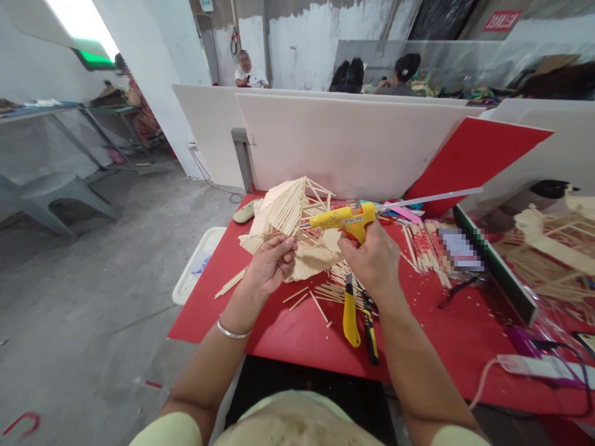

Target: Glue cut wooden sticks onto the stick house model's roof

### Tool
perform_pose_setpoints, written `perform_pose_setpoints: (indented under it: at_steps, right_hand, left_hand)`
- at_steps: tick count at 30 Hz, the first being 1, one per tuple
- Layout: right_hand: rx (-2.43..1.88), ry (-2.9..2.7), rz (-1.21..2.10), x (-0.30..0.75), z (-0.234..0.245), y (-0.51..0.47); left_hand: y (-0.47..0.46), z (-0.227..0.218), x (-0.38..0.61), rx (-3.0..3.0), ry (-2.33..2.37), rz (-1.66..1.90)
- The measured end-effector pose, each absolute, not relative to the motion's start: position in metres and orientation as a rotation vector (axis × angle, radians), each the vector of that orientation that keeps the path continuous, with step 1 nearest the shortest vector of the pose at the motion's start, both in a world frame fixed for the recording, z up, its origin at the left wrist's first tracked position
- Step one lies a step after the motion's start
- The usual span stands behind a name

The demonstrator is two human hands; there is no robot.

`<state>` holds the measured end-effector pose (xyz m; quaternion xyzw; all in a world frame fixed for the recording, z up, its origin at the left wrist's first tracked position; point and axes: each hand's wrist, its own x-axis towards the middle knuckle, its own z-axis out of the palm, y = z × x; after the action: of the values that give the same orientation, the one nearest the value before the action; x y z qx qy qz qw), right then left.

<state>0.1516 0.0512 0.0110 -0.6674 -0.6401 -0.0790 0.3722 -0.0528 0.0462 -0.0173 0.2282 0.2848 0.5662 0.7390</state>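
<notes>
A model built of thin wooden sticks [286, 214] sits on the red table [288, 328]. My left hand [272, 263] grips its near edge with curled fingers. My right hand [369, 257] is closed round the handle of a yellow glue gun [341, 220], whose nozzle points left at the model. A clear glue stick [432, 198] juts out of the gun's back to the right. Loose wooden sticks [325, 291] lie under and between my hands.
Yellow-handled pliers [357, 316] lie on the table near my right wrist. More sticks [421, 248] lie to the right. White boards [344, 142] and a red board [474, 158] stand behind. A white tray [195, 266] is at the left edge. People sit far behind.
</notes>
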Motion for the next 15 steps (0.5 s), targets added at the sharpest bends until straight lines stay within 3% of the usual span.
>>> perform_pose_setpoints:
  at_steps: [15]
  right_hand:
    - [-1.713,-1.652,-0.174,0.1497,0.0089,0.0558]
  left_hand:
    - [0.0464,-0.0180,-0.0525,0.525,0.634,1.270]
